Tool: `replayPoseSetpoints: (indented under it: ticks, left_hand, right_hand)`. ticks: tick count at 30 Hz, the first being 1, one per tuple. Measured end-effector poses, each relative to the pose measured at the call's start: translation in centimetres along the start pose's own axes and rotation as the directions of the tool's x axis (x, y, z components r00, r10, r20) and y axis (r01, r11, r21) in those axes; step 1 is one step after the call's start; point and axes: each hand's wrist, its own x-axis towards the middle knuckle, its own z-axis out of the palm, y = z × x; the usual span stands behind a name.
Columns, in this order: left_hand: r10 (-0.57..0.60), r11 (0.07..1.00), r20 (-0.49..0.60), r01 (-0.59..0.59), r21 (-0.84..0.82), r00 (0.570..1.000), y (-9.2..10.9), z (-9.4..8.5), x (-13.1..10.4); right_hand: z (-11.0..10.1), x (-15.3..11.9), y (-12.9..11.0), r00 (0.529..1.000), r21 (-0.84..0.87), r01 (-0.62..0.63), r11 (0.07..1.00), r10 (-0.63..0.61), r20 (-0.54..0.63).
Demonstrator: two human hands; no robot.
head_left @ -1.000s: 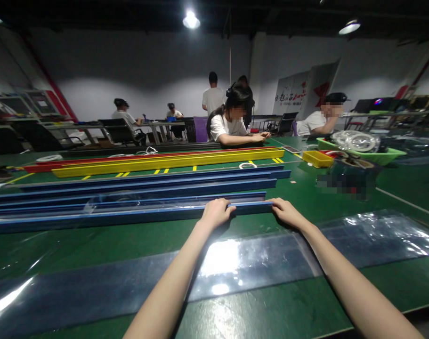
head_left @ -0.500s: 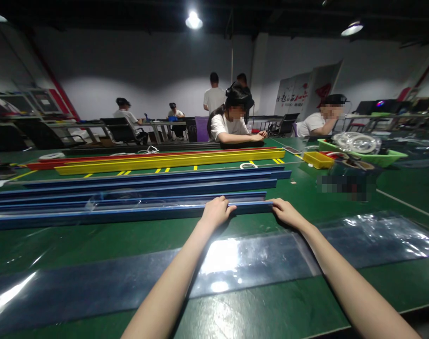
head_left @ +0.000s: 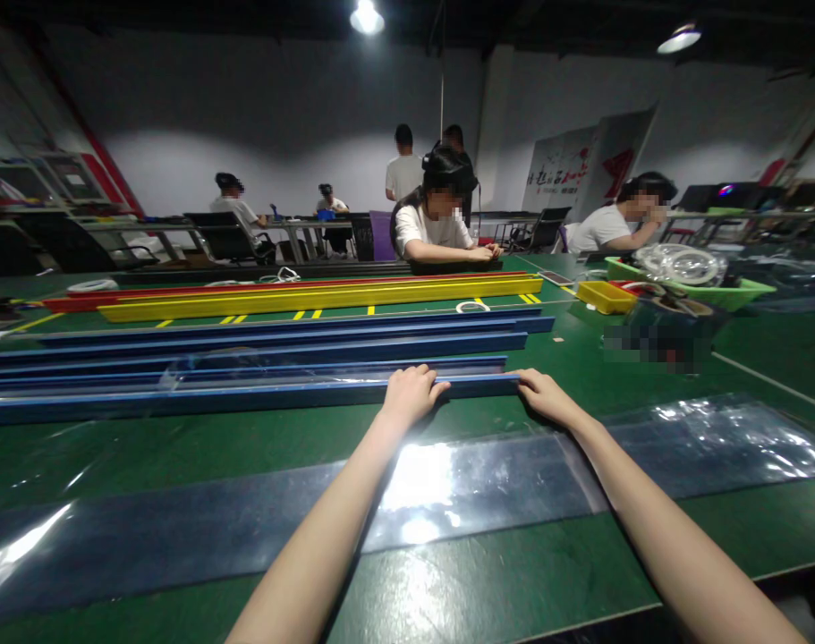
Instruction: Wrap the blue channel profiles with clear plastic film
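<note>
A long blue channel strip [head_left: 246, 396] lies on the green table, with clear plastic film [head_left: 212, 371] along its inside. My left hand [head_left: 412, 394] is closed over the strip's near wall, a short way from its right end. At that right end, my right hand [head_left: 543, 394] grips the tip between thumb and fingers. Some of the fingertips are hidden behind the strip. Under my forearms a wide, shiny sheet of clear plastic [head_left: 246, 528] is spread flat across the table.
More blue strips [head_left: 380, 344] lie just behind, then a yellow strip [head_left: 326, 300] and a red strip [head_left: 145, 297]. To the right stand a yellow tray [head_left: 605, 298] and a green basket [head_left: 735, 293] holding clear rolls. A person [head_left: 440, 219] sits across the table.
The view has tilted slightly, so most things sit a little higher in the picture. Both hands keep their places on the blue strip. The person at right has shifted posture.
</note>
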Motion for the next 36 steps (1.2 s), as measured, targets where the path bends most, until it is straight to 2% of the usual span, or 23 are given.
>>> replayPoseSetpoints:
  ticks: [11,22,33,36]
  left_hand:
    - [0.023,1.000,-0.005,-0.023,-0.017,1.000,-0.40,0.21,0.08]
    - [0.051,0.998,-0.060,-0.052,-0.017,0.997,-0.71,0.73,0.24]
    - [0.047,0.995,-0.048,-0.051,-0.081,0.998,-0.79,0.24,0.21]
    - [0.046,0.993,-0.055,-0.051,-0.103,0.997,-0.83,0.23,0.15]
  right_hand:
    - [-0.34,0.08,-0.11,0.999,-0.004,-0.023,1.000,0.023,0.039]
    - [-0.23,-0.11,0.11,0.999,0.013,-0.018,1.000,0.018,0.044]
    - [-0.20,-0.13,0.51,0.996,0.140,0.042,0.989,-0.052,0.067]
    - [-0.20,-0.28,0.56,0.997,0.161,0.022,0.987,-0.033,0.070]
